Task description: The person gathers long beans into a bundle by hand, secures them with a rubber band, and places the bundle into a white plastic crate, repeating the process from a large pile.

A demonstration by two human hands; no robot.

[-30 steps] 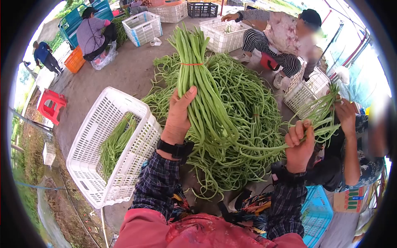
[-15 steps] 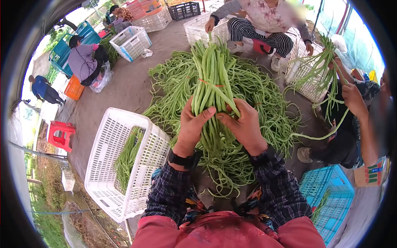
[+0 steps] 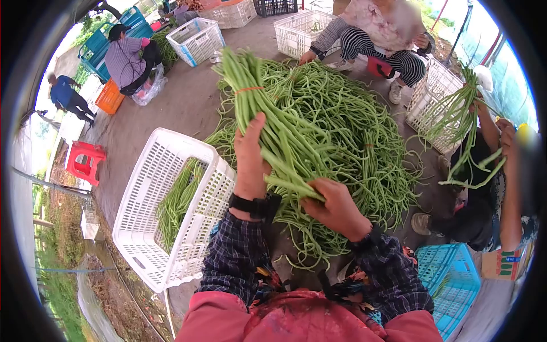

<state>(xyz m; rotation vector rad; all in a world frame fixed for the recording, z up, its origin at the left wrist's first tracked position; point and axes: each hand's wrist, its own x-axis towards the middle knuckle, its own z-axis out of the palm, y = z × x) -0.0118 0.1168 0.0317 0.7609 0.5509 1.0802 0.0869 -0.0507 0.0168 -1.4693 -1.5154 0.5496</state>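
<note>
A thick bundle of green long beans [image 3: 279, 134], tied near its upper end with a red rubber band [image 3: 249, 89], leans to the left above the bean pile. My left hand [image 3: 249, 151] is wrapped round the bundle's left side, below the band. Lower and to the right, my right hand [image 3: 335, 206] is closed on a few bean ends that stick out of the bundle; its fingertips are partly hidden. Under the bundle spreads a large heap of long beans [image 3: 364, 165], where another tied bunch shows a band.
To my left stands a white crate [image 3: 211, 211] with long beans inside. A blue crate [image 3: 456, 273] is at my lower right. Opposite, a person's hand [image 3: 307, 57] touches the heap. At right, another person holds a loose bunch [image 3: 464, 119]. A red stool [image 3: 85, 161] stands far left.
The bundle has swung from upright to a leftward tilt. My right hand has moved down, onto the protruding ends. The person opposite has lowered a hand to the heap.
</note>
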